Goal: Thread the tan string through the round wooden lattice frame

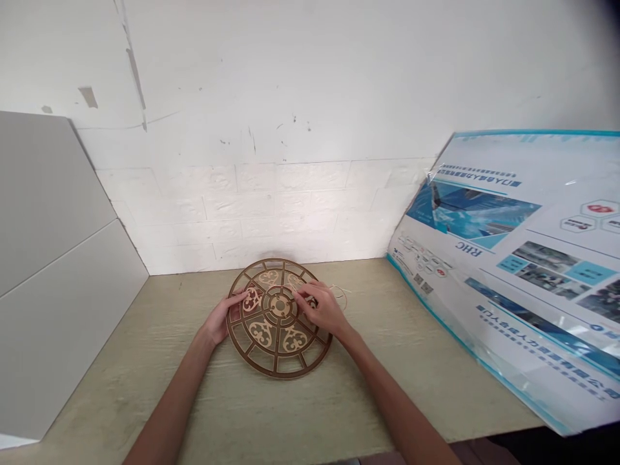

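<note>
Disc work, lower centre of frame. A round openwork disc [279, 307] lies between the hands over the worktop [159, 361]; whether any edge rests there, cannot tell. Left hand [220, 321] clamps its left side, thumb on top, fingers beneath. Right hand [324, 309] has thumb and forefinger drawn close near the hub; cannot tell what, if anything, is pinched. Thin pale strand [340, 287] loops out beyond the right knuckles.

Step, as judged: fine fingertip work near the hub. Next move seems to call for a steady left grip and a slack strand.

Materials: dark brown spoked rim, pale heart-shaped scrollwork, flat hub; worktop greenish-tan, faintly streaked.
</note>
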